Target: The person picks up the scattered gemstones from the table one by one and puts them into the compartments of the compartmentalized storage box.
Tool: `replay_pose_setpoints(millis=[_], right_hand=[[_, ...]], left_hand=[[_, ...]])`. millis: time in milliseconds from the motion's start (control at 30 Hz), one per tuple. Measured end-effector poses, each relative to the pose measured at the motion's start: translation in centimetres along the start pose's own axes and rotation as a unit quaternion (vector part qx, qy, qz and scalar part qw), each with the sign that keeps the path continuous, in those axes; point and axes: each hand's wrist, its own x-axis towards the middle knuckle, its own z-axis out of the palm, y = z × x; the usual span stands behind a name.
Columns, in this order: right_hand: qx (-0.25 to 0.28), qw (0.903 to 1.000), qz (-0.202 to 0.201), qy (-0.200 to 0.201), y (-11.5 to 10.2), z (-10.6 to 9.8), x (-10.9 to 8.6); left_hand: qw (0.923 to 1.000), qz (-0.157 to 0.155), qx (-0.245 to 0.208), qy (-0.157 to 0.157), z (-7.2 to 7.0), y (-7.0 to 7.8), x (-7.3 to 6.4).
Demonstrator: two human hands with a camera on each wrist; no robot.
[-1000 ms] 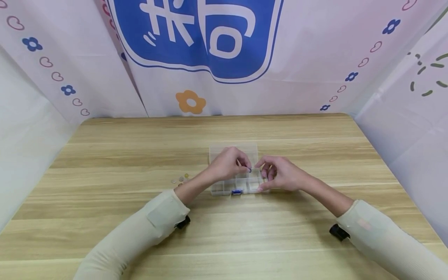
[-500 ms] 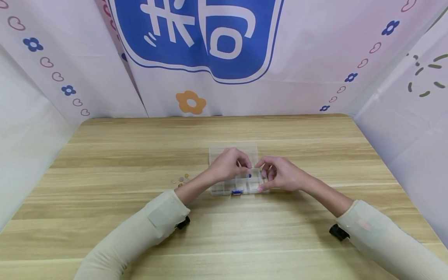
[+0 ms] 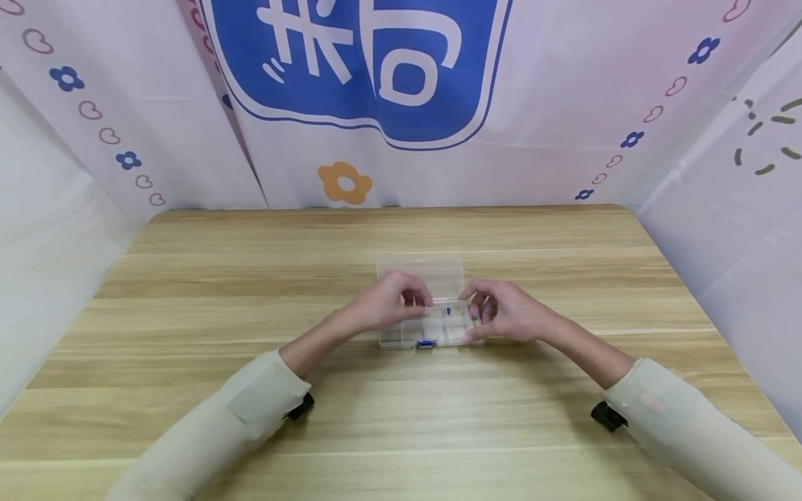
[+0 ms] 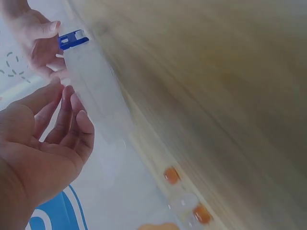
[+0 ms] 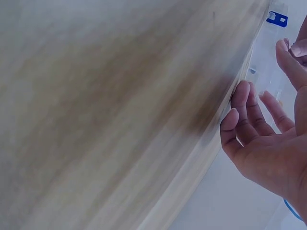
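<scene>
- Through my head view I made out an open box [image 3: 456, 332] at the centre of the frame, on the table [image 3: 438, 424], its lid [image 3: 443, 277] laid back toward the top and its latch [image 3: 426, 344] at the bottom.
- A blue bead [image 3: 448, 311] lay in the box, in the upper row of compartments toward the right.
- The left hand [image 3: 401, 302] was over the left part of the box, loosely curled, thumb tip and fingertips near each other. I saw nothing between them, and could not tell whether they touched the box.
- The right hand [image 3: 504, 311] gripped the right end of the box, thumb at its lower right corner, forefinger at the upper one.
- My left wrist view showed orange pieces [image 4: 171, 175] on the table at the bottom of the frame, with a blurred pale piece [image 4: 184, 203] beside them. In the head view the left forearm covered most of that spot.
- I judged the step in hand to be sorting small pieces into compartments, with the bead placed.
- To my mind, the next move called for the left hand to pinch another piece while the right hand steadied the box.
</scene>
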Motion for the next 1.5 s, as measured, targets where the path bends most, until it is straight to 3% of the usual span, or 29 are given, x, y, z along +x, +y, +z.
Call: replay_pose_setpoints(millis=[200,500,900,1133,1500], right_hand=[[-0.001,1.0000,-0.006,0.000,0.0,0.0,0.0],[0.002,1.0000,-0.006,-0.002,0.0,0.0,0.0],[-0.006,1.0000,-0.006,-0.001,-0.1,0.1,0.0],[-0.006,0.9999,-0.007,-0.003,-0.1,0.1,0.0],[-0.008,0.9999,-0.004,-0.008,-0.3,0.0,0.0]], left_hand=[[0.9999,0.007,0.006,0.013,-1.3,-0.1,-1.6],[0.9989,-0.025,0.021,0.034,-2.5,-0.9,-3.6],[0.9962,-0.055,0.005,0.068,-3.7,-2.1,-5.6],[0.9950,-0.058,0.006,0.080,-4.4,-3.4,-6.8],[0.9923,-0.088,0.026,0.083,-5.5,-5.1,-8.7]])
